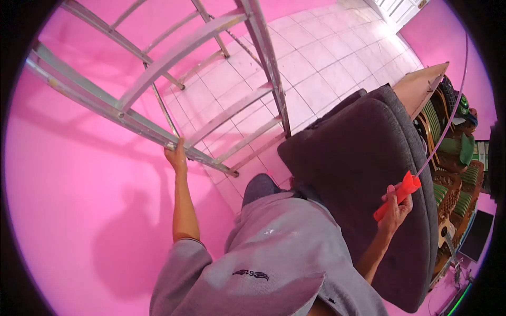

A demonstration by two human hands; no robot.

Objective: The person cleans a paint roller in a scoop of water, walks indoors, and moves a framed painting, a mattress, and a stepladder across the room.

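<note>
My left hand (176,155) is wrapped round the lower side rail of a metal stepladder (232,113), which stands at the upper left by the pink wall. The ladder's rungs and rails are marked with paint. In my right hand (396,207) is a red handle (400,195), held with the fingers closed round it. A thin rod runs from the handle up to the right and out toward the edge of the view; what is at its far end does not show. Below the right hand lies a dark cushion (348,152).
Pink wall (63,210) fills the left side. White floor tiles (316,58) extend behind the ladder. At the right are a wooden board (421,84), carved furniture with green striped cushions (463,203), a guitar (446,231) and a dark screen (476,235). A white door (398,10) is at the top.
</note>
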